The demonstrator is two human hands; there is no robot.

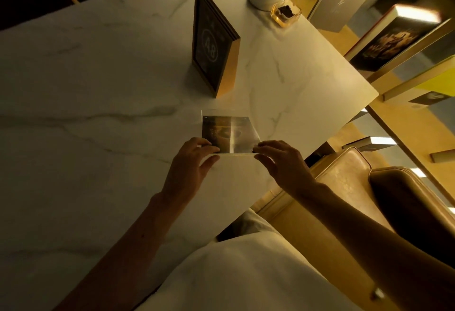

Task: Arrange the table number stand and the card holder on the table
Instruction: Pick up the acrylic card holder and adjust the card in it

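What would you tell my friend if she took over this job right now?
Left hand: grip pinching the left end of the clear card holder.
Right hand: grip pinching its right end.
The holder sits near the table edge, just in front of the A8 table number stand, apart from it.
Done: the stand is upright on the table.
Left: settle the holder in its spot, then let go.

White grey-veined table (98, 76); dark stand (211, 42), seemingly gold-edged.

I'm looking at a restaurant, marble table (98, 88), A8 table number stand (211, 44) at 12 o'clock, leather seat (344, 177) at 4 o'clock
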